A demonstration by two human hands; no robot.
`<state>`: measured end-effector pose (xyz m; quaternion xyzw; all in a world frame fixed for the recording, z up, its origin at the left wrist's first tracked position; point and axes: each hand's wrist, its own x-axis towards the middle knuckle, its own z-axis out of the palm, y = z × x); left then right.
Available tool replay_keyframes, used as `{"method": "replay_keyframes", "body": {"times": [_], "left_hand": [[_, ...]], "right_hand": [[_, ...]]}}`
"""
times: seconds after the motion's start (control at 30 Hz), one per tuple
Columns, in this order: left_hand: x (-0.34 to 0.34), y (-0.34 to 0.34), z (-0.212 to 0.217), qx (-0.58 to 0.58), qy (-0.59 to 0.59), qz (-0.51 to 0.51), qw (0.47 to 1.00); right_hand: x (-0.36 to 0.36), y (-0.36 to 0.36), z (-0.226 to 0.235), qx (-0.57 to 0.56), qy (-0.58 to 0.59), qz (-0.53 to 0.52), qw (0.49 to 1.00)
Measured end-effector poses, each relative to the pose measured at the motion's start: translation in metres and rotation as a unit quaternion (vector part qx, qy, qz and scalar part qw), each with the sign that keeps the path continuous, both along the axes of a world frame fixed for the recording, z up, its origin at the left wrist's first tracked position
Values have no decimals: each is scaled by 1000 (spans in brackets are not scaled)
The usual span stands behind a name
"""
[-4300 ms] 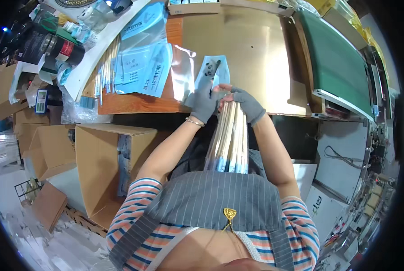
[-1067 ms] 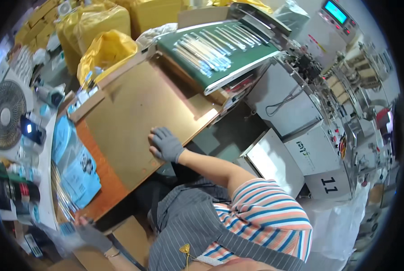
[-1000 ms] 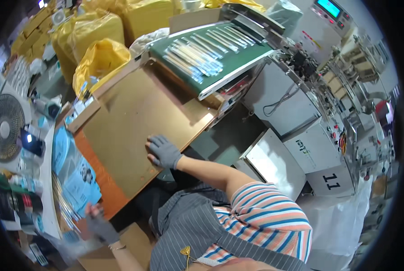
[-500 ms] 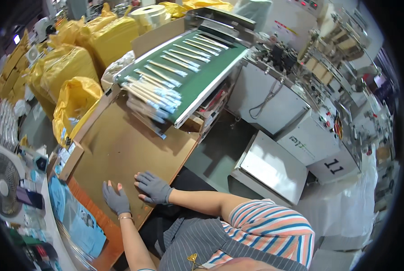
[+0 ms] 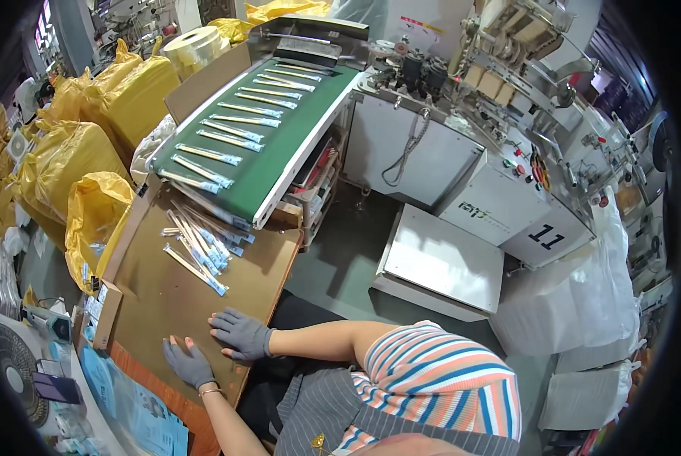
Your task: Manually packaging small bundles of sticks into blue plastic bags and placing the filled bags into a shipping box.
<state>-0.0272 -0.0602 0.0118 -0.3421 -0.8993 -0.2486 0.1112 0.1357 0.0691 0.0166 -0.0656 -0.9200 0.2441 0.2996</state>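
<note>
Both hands wear grey knitted gloves and lie flat, palms down and fingers spread, on the smooth brown board of the table (image 5: 165, 296); neither holds anything. The left hand (image 5: 189, 363) rests near the table's front edge, and the right hand (image 5: 240, 334) sits just beside it at about two o'clock, the two close together but apart. At roughly eleven o'clock from the hands, well apart from them, a loose pile of packets (image 5: 200, 243) lies on the table: long, thin sticks in clear glossy wrappers with blue ends, fanned at slightly different angles. Beyond the pile, toward twelve o'clock, a flat green conveyor belt (image 5: 268, 152) slopes up and away, carrying more of the same slim packets laid crosswise in a spaced row. At nine to ten o'clock stand bulging yellow plastic sacks (image 5: 97, 216), crinkled and shiny. At two o'clock sits a boxy white metal machine (image 5: 507, 205) with cables and small knobs. A striped sleeve (image 5: 431, 372) covers the right upper arm.
</note>
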Motion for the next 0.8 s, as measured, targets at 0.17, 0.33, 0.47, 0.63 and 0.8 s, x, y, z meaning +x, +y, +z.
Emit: {"method": "replay_keyframes", "body": {"times": [0.17,0.33,0.47,0.63,0.8], "left_hand": [[2,0,1,-3,-9,3,1000],[0,-3,-3,6,-4,7,1000],[3,1,-1,5,-6,5,1000],[-2,-1,-7,7,2,6,1000],[-1,-1,-6,6,-4,4,1000]], "right_hand": [[-1,-2,-3,12,-3,-3,1000],[-2,-2,-3,21,3,0,1000],[-1,0,-5,24,1,-4,1000],[-3,-1,-7,30,1,-7,1000],[-3,-1,-7,28,-3,-5,1000]]}}
